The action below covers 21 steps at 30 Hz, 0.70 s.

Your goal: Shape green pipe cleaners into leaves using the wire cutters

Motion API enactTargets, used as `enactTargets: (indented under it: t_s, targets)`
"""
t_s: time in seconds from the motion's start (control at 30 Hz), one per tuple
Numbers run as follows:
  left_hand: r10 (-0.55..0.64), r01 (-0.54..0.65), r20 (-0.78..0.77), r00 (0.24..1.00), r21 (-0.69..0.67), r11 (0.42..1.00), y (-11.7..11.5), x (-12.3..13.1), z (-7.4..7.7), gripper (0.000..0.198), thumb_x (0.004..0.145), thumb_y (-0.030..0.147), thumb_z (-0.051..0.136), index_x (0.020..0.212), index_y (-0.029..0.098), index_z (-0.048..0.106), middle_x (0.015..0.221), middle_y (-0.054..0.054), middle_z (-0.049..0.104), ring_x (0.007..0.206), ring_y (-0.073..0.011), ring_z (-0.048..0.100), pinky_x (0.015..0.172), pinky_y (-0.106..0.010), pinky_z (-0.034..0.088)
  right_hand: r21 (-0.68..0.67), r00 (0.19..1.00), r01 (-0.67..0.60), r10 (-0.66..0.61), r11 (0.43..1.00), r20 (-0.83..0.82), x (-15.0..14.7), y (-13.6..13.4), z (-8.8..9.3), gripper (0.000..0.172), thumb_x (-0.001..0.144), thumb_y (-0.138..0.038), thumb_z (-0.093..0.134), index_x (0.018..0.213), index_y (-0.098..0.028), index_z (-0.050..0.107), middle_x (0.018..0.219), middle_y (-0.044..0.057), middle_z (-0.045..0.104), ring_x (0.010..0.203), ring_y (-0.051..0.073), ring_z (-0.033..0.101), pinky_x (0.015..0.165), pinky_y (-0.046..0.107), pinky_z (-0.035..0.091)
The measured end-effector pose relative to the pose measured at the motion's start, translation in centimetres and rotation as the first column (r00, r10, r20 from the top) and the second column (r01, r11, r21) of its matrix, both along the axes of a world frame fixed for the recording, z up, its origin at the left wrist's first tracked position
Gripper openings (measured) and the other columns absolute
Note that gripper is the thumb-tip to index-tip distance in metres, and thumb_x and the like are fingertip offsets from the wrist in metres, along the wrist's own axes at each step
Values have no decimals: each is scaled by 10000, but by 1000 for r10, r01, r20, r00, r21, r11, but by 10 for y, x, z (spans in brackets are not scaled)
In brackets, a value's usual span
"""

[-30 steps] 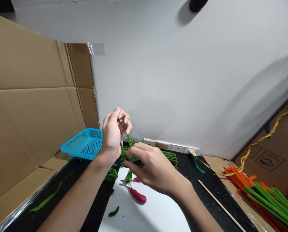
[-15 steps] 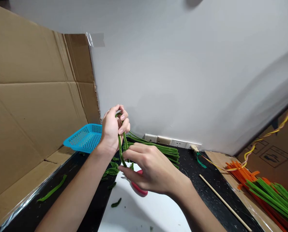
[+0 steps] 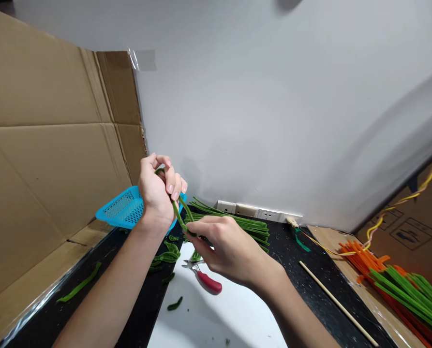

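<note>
Looking down from the head camera, we see two bare hands sharing one green fuzzy strip (image 3: 180, 220). It is up in the air, between the hands, above the far end of the white sheet (image 3: 216, 324). The left hand (image 3: 156, 191) has its fingers curled around the upper part, and a small bend of green peeks out near its thumb. The right hand (image 3: 233, 249) pinches the lower end with its thumb and fingers. Two green lengths run side by side from one hand to the other, so the strip looks folded into a long loop. I can't tell how the ends meet, because fingers hide them.

The step in hand seems to be bending and shaping this strip. I think the next move calls for a firm hold from the left hand and a small, careful turn from the right, so that the fold does not spring apart.

Cutters (image 3: 209, 282) with a red handle lie on the white sheet, under the right hand and not held. Bent green pieces (image 3: 168, 256) lie near them, on the black surface (image 3: 291, 275). A pile of green strips (image 3: 252, 227) sits behind the right hand, and a blue basket (image 3: 126, 208) is behind the left.
</note>
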<state>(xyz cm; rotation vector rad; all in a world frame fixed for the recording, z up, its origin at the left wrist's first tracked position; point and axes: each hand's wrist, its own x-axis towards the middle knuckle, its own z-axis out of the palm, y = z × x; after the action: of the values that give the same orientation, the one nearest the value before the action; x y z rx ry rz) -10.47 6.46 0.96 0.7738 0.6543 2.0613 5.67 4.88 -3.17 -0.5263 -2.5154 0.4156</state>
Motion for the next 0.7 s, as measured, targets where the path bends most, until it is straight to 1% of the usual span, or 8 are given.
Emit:
enactTargets:
  t_s: [0.13,0.2,0.3,0.4,0.43,0.5,0.6,0.7]
  targets:
    - [10,-10,12,1000,14,1000,-2,2,3,489,1080,330,349,620,217,468,320,80,267,243,-88,245,395,-219,323,-54,999,-4,2,999,-32,4,1,1,295,991,-237,651,722,-204,535,677,-36,493,610,117,403,612,275,311]
    - [11,-12,22,1000,28,1000,-2,2,4,511,1091,321,315,612,214,458,316,80,258,240,-88,238,388,-220,306,-89,998,-13,8,996,-54,6,1,1,328,1020,-337,640,735,-203,549,683,-31,520,619,120,428,628,275,324]
    - [12,-15,43,999,55,998,-2,2,4,511,1096,345,328,619,213,457,327,85,251,244,-86,214,373,-223,277,-126,994,-34,21,991,-104,6,2,0,426,1103,-367,480,709,-207,481,658,-45,461,589,108,363,615,271,310]
    - [-31,25,68,997,79,997,-1,1,4,508,1109,388,355,647,213,471,362,92,258,264,-81,210,370,-221,268,-98,984,-29,11,995,-179,5,5,-2,449,1125,-327,403,694,-208,447,650,-53,407,576,104,303,604,267,307]
    - [-55,48,78,995,87,995,0,1,4,492,1108,407,382,669,213,491,384,92,284,279,-80,241,376,-218,280,-76,979,-16,1,997,-206,5,6,-3,446,1121,-315,410,692,-206,465,647,-51,413,576,105,302,602,267,313]
    - [-106,95,99,989,106,990,1,5,3,425,1088,450,467,747,210,549,464,76,410,351,-85,393,414,-212,349,-35,963,29,-37,999,-266,6,9,-5,430,1108,-299,440,701,-201,541,638,-42,466,572,106,337,590,266,327]
    - [-182,168,96,979,138,976,2,15,1,324,1028,493,589,884,203,602,713,6,629,642,-129,655,600,-224,514,-15,918,124,-120,992,-378,8,13,-7,373,1084,-290,502,768,-196,674,661,-15,629,561,108,496,582,257,393]
    - [-241,239,-8,970,168,956,2,28,-4,196,991,402,645,1010,209,612,939,-30,699,900,-161,715,795,-249,556,-44,844,182,-179,982,-506,9,14,-8,297,1066,-262,541,853,-194,738,755,12,763,619,129,672,649,254,503]
